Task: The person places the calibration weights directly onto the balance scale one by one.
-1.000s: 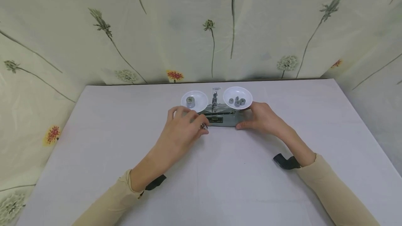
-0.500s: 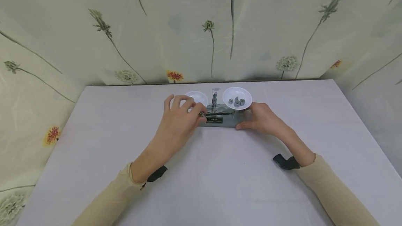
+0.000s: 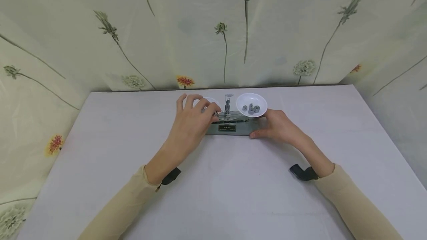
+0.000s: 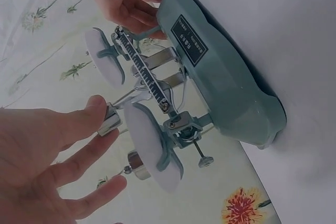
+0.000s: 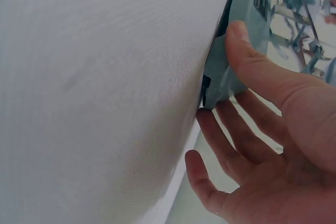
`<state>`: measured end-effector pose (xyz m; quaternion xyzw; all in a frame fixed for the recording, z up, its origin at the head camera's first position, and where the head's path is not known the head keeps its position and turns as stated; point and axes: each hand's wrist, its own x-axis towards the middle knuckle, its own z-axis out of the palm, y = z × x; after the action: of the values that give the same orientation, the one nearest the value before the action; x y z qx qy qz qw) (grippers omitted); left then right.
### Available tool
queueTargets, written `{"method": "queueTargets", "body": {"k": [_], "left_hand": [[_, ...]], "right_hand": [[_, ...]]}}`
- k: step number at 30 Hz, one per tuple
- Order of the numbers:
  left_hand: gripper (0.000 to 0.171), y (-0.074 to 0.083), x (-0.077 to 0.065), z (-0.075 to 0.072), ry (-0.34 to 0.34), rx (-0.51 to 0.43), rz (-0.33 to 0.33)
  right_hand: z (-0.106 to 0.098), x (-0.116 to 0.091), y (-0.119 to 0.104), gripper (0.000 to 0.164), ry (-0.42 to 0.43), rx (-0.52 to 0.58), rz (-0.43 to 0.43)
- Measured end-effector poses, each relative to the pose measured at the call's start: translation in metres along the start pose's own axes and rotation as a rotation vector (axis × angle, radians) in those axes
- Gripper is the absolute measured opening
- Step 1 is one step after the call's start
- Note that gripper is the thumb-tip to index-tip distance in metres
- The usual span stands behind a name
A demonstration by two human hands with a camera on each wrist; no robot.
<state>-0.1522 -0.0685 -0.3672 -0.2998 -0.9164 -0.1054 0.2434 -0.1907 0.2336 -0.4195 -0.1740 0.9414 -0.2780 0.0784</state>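
Observation:
A grey-green balance scale stands near the far side of the table. My left hand pinches a small shiny metal weight between thumb and finger, above the left pan. On that pan sits a larger knobbed weight, mostly hidden by the hand in the head view. Several small weights lie in the white right pan. My right hand grips the right end of the scale's base, its thumb on the front face and fingers behind.
A white cloth covers the table. Behind it hangs a flower-printed curtain. Each wrist carries a black strap piece, the right one lying close to the tabletop.
My left hand has moved up and away, bringing the pinched weight from in front of the base to over the left pan. The right hand has stayed on the base.

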Motion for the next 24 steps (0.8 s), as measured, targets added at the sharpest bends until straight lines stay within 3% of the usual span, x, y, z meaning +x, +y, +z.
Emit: {"method": "queueTargets", "body": {"k": [13,24], "left_hand": [[0.014,-0.006,0.005,0.014,0.034,0.019,0.000],[0.011,-0.010,0.008,0.017,-0.005,0.002,-0.017]], "right_hand": [[0.000,0.000,-0.001,0.081,0.004,-0.002,0.003],[0.000,0.000,0.000,0.083,0.007,0.001,-0.001]]}}
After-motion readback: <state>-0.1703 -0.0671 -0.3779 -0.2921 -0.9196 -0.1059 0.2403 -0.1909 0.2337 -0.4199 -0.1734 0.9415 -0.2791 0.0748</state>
